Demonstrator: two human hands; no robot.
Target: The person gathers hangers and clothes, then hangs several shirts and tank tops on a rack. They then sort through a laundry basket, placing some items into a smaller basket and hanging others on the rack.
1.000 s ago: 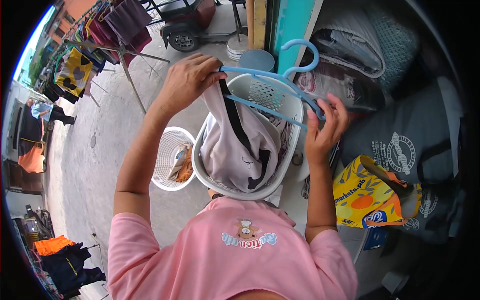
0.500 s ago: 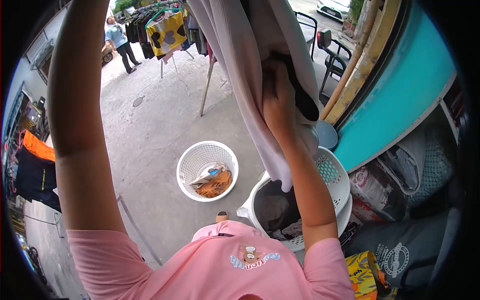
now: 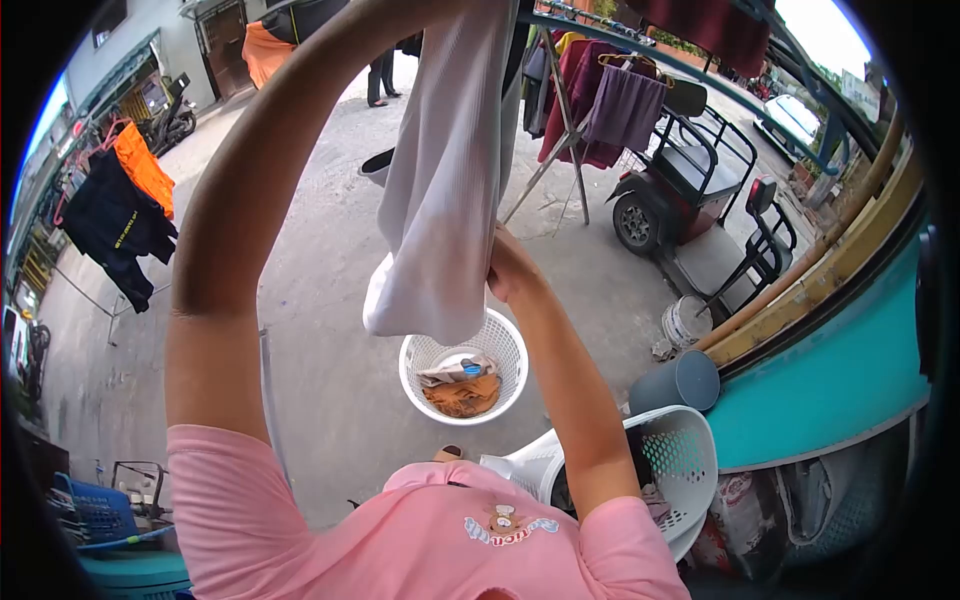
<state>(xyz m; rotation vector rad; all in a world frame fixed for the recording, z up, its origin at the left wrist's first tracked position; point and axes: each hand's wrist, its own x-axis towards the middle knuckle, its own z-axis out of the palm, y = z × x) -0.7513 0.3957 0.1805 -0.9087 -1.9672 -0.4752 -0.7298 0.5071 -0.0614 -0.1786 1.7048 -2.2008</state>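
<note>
A pale grey ribbed garment (image 3: 440,220) hangs in front of me, its upper end running past the top edge of the head view. My right hand (image 3: 513,265) is at the garment's right edge, closed on the cloth, with its fingertips partly hidden behind it. My left arm reaches up to the top edge by the garment, and its hand is out of view. Behind the garment's lower hem stands a white laundry basket (image 3: 408,385) holding an orange-brown cloth (image 3: 465,397) and a beige cloth.
Another white basket (image 3: 690,450) with dark clothes stands at my right, near a grey bucket (image 3: 685,383). A clothes rack (image 3: 572,130) with maroon garments (image 3: 590,90) stands ahead, beside a parked three-wheeler (image 3: 690,170). Dark clothes (image 3: 115,220) hang at left.
My view has turned to the right. The garment now hangs lower and nearer the middle, over the front basket, and my right hand has come down with it.
</note>
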